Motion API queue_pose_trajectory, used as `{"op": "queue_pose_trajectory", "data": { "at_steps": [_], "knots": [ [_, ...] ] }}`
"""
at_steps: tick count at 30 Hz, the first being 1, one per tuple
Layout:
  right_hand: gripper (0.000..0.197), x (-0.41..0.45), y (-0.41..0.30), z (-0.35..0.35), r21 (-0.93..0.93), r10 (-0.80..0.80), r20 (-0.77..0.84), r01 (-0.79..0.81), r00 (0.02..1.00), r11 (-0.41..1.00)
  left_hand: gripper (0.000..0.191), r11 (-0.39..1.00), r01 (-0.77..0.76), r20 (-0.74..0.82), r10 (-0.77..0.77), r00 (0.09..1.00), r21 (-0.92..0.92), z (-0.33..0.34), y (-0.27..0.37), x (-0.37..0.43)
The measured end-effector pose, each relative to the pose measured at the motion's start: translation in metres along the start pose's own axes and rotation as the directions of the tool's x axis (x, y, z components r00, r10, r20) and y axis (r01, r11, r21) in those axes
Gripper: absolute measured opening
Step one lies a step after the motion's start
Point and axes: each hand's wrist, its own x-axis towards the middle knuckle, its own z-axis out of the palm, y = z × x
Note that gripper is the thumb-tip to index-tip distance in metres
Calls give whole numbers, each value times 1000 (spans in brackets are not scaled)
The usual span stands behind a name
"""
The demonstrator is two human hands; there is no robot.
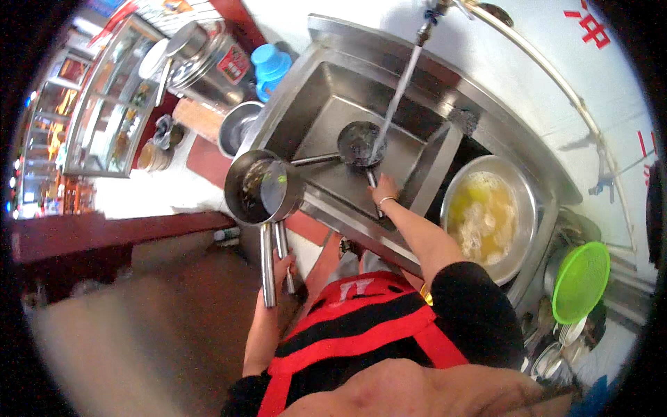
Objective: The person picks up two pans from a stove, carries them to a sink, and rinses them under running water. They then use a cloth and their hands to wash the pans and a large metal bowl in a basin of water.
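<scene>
My left hand [284, 267] grips at least one of two metal handles beside the sink. At their upper ends is a deep steel saucepan [250, 187], dark and stained inside; a second pan seems stacked with it. In the basin of the stainless steel sink [325, 117], my right hand [385, 188] is closed around the handle of a small dark pan [359, 140]. A stream of water [401, 86] falls from the tap [427, 26] into that pan. Another metal handle [315, 159] reaches the pan from the left; whether it belongs to a second pan cannot be told.
Right of the basin sits a large metal bowl [530, 219] of cloudy yellow, foamy liquid. A green strainer [581, 284] leans farther right near stacked dishes [550, 359]. A blue plastic jug [271, 68], a steel pot [208, 78] and a metal bowl [237, 125] stand left of the sink.
</scene>
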Motion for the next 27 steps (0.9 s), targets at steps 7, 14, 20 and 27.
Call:
{"op": "queue_pose_trajectory", "data": {
  "at_steps": [7, 14, 20, 27],
  "knots": [
    [24, -113, -106, -85, 784, -474, 557, -245, 682, 570, 29, 995, -38, 17, 36, 999, 92, -5, -6, 3],
    [35, -179, -200, -105, 640, -527, 764, -542, 371, 545, 33, 957, -185, 47, 200, 979, -223, 5, -17, 8],
    [44, -180, -220, -33, 632, -526, 768, -568, 366, 527, 29, 908, -197, 75, 241, 968, -369, 1, -21, 4],
    [25, -187, -238, -76, 608, -375, 785, -728, 493, 318, 24, 907, -252, -6, 266, 964, -337, 4, -36, 18]
  ]
}}
